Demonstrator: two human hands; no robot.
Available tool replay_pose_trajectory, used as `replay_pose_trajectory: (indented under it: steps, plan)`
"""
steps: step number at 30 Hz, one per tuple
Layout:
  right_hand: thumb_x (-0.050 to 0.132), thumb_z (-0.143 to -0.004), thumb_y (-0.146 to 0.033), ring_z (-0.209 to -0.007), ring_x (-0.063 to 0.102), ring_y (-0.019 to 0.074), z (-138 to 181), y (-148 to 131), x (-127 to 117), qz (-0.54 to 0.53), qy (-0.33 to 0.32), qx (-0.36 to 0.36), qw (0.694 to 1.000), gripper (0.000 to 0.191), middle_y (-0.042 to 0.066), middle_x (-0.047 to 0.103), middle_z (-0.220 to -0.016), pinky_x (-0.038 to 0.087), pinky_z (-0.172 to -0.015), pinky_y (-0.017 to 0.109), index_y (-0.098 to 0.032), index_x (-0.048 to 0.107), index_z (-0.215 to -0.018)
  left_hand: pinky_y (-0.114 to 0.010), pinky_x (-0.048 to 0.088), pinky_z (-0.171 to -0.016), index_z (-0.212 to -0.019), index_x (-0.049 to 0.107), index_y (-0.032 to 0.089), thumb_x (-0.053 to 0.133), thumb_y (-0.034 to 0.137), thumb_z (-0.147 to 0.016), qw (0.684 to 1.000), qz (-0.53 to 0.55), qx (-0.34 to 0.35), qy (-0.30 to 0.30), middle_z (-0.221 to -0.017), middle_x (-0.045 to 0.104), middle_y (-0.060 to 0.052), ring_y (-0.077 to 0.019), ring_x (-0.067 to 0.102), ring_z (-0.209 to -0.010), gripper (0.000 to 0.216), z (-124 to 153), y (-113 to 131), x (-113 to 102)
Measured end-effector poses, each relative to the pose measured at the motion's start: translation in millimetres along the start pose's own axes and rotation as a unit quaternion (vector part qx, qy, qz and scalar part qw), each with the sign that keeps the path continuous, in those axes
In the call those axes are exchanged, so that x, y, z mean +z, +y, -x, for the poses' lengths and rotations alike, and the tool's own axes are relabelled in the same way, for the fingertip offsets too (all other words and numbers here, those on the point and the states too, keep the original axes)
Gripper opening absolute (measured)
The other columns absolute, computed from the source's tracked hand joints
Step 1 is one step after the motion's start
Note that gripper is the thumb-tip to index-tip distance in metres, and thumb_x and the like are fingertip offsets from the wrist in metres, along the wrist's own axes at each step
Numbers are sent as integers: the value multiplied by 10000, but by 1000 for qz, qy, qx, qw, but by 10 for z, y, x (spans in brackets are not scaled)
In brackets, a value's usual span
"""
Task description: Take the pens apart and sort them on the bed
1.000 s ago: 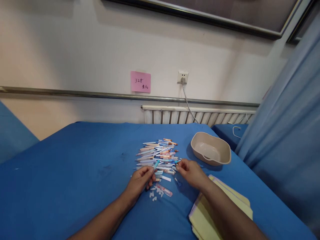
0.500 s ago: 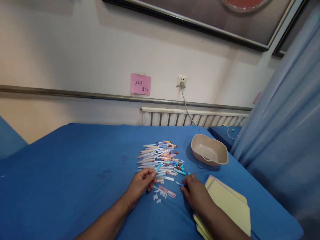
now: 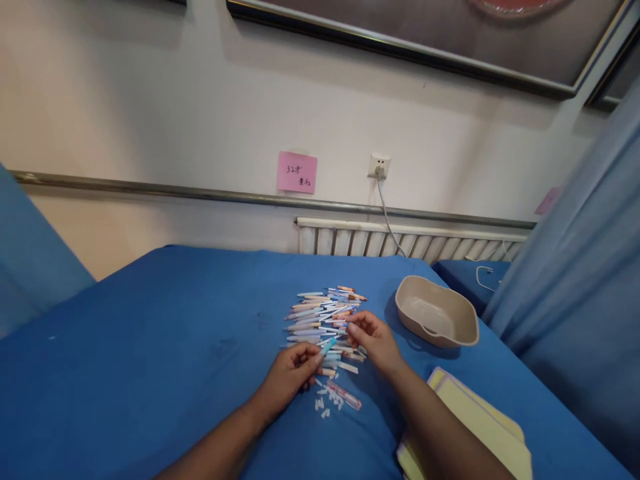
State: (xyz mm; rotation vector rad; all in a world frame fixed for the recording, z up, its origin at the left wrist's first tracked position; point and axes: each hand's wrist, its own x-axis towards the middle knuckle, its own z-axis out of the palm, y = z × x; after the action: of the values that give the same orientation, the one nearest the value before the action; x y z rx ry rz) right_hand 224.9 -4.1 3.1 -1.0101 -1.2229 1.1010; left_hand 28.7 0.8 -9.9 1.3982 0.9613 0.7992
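Observation:
Thumb and fingers of my left hand are closed on a turquoise pen barrel, its tip pointing up and right. My right hand is over the right side of the pen pile, thumb and index finger pinched together. Whatever is between those fingertips is too small to make out. Beneath both hands lie many pen parts, pale barrels on the left and thin white refills among them. Nearer to me are a clear pen barrel with red marks and several small white pieces.
A beige plastic basin stands right of the pens on the blue cloth. Folded yellow cloths lie under my right forearm. Behind are a radiator and a wall socket; a blue curtain hangs at right.
My right hand has moved forward and left, from beside the yellow cloth to over the pen pile near my left hand. My left hand still holds the turquoise barrel. The view has shifted slightly left.

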Motion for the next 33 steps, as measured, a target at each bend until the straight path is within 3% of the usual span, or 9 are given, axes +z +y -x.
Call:
replay_pose_trajectory:
  steps: [7,19,25,29,33]
  plan:
    - [568,-790,-425,-569,482,103,157,67,-168,26,-18,-16,999,235,-30,525,-655,419,-561,228,-204,580,-870,-183,359,-444,-815,609,149,657,441,-722,1000,-24,-4,7,-603,593,17,-81,472,-465,309,27,37,28]
    - [510,-840,-259,-665,528,125,259,-131,-168,244,-13,-140,960,144,9,575,-756,420,-632,238,-208,624,-914,-201,370,-523,-810,644,163,637,399,-744,995,-92,23,-8,-613,575,16,-112,481,-544,245,58,39,38]
    - [507,-840,-224,-736,563,145,272,-204,-174,271,-20,-164,948,152,29,614,-829,432,-669,249,-220,629,-930,-203,363,-545,-793,653,164,626,391,-750,993,-110,33,-11,-614,565,18,-118,471,-565,233,74,75,43]
    - [506,-846,-215,-825,570,168,286,-243,-170,286,-65,-184,938,177,45,622,-873,447,-730,280,-237,633,-967,-220,395,-613,-788,670,175,619,392,-749,988,-141,57,-1,-689,621,-3,-150,517,-652,226,91,108,54]
    - [534,-836,-242,-805,571,166,272,-226,-172,275,-73,-170,944,161,40,627,-848,450,-714,278,-238,649,-949,-218,392,-595,-782,683,178,618,393,-749,987,-152,52,-2,-678,624,-3,-147,510,-637,227,99,102,57]
